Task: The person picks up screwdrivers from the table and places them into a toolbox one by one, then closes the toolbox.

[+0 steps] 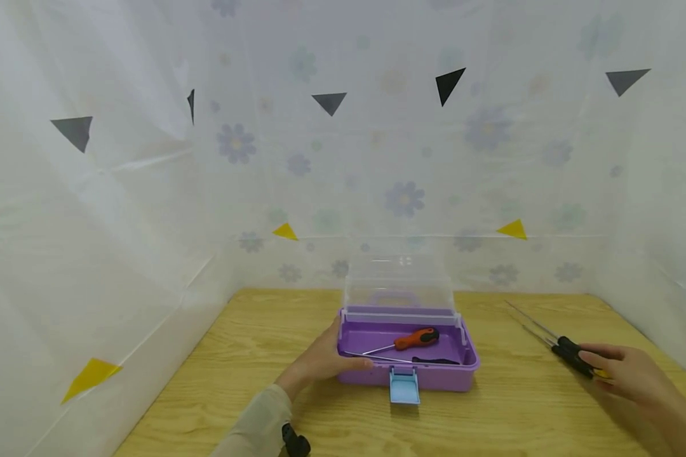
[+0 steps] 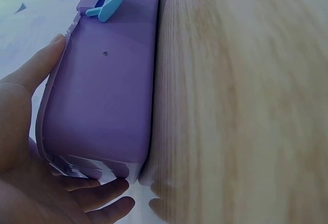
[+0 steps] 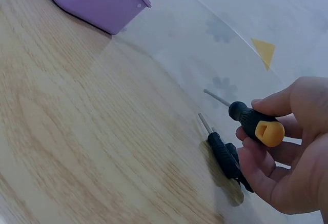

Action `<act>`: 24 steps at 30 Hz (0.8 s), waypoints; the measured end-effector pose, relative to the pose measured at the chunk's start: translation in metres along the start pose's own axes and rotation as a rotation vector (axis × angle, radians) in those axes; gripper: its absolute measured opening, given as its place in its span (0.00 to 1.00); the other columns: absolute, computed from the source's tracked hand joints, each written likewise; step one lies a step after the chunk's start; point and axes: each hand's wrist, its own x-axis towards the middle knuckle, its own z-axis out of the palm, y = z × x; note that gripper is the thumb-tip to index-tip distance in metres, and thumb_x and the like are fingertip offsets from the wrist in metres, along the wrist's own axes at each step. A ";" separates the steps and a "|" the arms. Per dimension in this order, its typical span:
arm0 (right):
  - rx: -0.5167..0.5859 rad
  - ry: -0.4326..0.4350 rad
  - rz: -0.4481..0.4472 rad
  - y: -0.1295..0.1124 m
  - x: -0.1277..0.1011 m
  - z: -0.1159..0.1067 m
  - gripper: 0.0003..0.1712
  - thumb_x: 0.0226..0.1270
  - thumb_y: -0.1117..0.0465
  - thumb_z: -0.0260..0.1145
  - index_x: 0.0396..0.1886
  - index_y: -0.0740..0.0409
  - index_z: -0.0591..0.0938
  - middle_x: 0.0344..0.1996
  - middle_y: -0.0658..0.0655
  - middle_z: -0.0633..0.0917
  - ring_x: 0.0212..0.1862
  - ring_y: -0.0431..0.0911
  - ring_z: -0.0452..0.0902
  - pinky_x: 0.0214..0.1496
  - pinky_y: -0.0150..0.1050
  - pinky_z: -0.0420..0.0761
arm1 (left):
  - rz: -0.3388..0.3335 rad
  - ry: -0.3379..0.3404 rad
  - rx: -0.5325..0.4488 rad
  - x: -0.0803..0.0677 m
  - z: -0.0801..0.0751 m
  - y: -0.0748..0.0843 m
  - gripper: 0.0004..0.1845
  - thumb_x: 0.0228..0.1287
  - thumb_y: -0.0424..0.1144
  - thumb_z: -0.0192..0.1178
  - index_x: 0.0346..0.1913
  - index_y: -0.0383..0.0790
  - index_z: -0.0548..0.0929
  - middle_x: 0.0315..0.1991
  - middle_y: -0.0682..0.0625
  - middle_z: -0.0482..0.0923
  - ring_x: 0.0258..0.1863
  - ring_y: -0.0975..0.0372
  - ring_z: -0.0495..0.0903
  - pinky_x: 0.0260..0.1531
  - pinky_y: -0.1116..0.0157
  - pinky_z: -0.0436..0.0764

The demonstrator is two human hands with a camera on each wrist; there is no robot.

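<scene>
A purple toolbox (image 1: pixel 434 379) stands on the table with its clear lid (image 1: pixel 397 273) raised and its light-blue latch (image 1: pixel 404 388) hanging down in front. My left hand (image 1: pixel 322 357) holds its left end, thumb along the front rim and fingers around the side. Inside lie a screwdriver with an orange-and-black handle (image 1: pixel 416 339) and a black-handled one (image 1: pixel 437 362). To the right, my right hand (image 1: pixel 631 374) pinches a screwdriver (image 3: pixel 248 121) with a black handle and yellow end. Beneath it, at least one other black-handled screwdriver (image 3: pixel 223 155) rests on the table.
The wood-grain table (image 1: pixel 251 336) meets translucent flowered sheeting (image 1: pixel 343 158) on the left, back and right. Yellow and dark triangles mark the sheeting. A small black object (image 1: pixel 295 441) shows by the left sleeve (image 1: pixel 257 422).
</scene>
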 end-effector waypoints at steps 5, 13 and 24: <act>0.184 -0.037 0.005 0.006 0.000 -0.006 0.12 0.81 0.51 0.61 0.49 0.44 0.90 0.49 0.44 0.78 0.41 0.36 0.80 0.48 0.44 0.86 | -0.010 -0.001 -0.001 0.000 0.001 -0.002 0.64 0.53 0.52 0.80 0.84 0.45 0.46 0.72 0.37 0.67 0.66 0.43 0.73 0.66 0.41 0.69; 0.420 -0.067 0.005 0.008 -0.001 -0.006 0.15 0.81 0.58 0.62 0.41 0.33 0.91 0.41 0.36 0.80 0.42 0.41 0.82 0.47 0.41 0.87 | -0.022 -0.002 0.005 0.001 0.002 -0.002 0.64 0.53 0.53 0.80 0.84 0.47 0.46 0.72 0.40 0.68 0.66 0.45 0.73 0.66 0.43 0.69; 0.584 -0.092 -0.001 0.012 0.000 -0.007 0.17 0.81 0.60 0.60 0.42 0.35 0.92 0.39 0.35 0.83 0.43 0.41 0.85 0.44 0.40 0.87 | -0.044 0.006 0.016 -0.001 0.001 -0.001 0.65 0.53 0.55 0.79 0.84 0.48 0.46 0.73 0.40 0.67 0.67 0.45 0.72 0.67 0.43 0.69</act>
